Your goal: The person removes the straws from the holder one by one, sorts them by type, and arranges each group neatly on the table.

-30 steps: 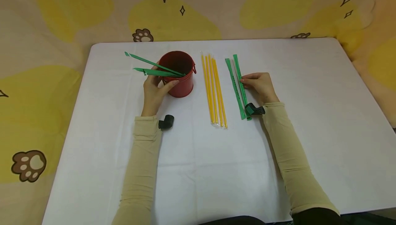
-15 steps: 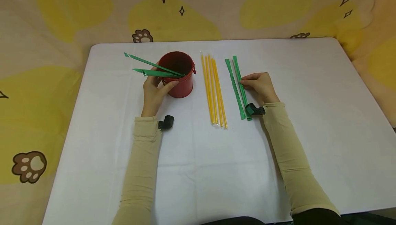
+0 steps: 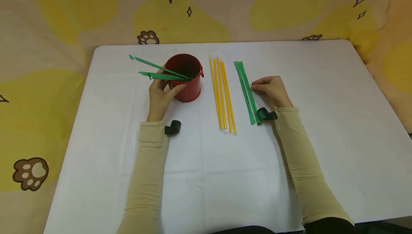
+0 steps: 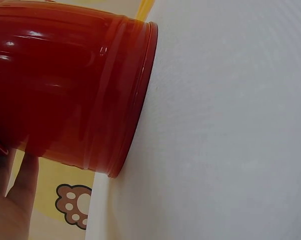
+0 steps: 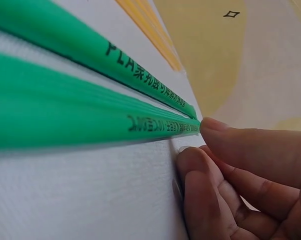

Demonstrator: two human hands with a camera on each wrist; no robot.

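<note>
My left hand (image 3: pixel 160 98) grips the small red metal bucket (image 3: pixel 190 92), thumb on the near side and fingers around its left. Two green-wrapped straws (image 3: pixel 161 67) lean in the bucket and stick out to the left. Two more green-wrapped straws (image 3: pixel 244 92) with dark print lie nearly side by side on the table. At the right edge of the nearer green straw (image 5: pixel 90 125) are the fingertips of my right hand (image 3: pixel 270 89). The fingers are bent loosely with no straw plainly between them; whether they still touch it is hard to tell.
Several yellow straws (image 3: pixel 222 94) in clear wrappers lie in a row between the bucket and the green pair. A white cloth covers the table (image 3: pixel 199 176). A patterned yellow curtain (image 3: pixel 244 8) hangs behind the table's far edge.
The right-hand green straw's far end has swung left and slid slightly nearer, against its neighbour. My right hand has come slightly off it to the right. The left hand and bucket have stayed put.
</note>
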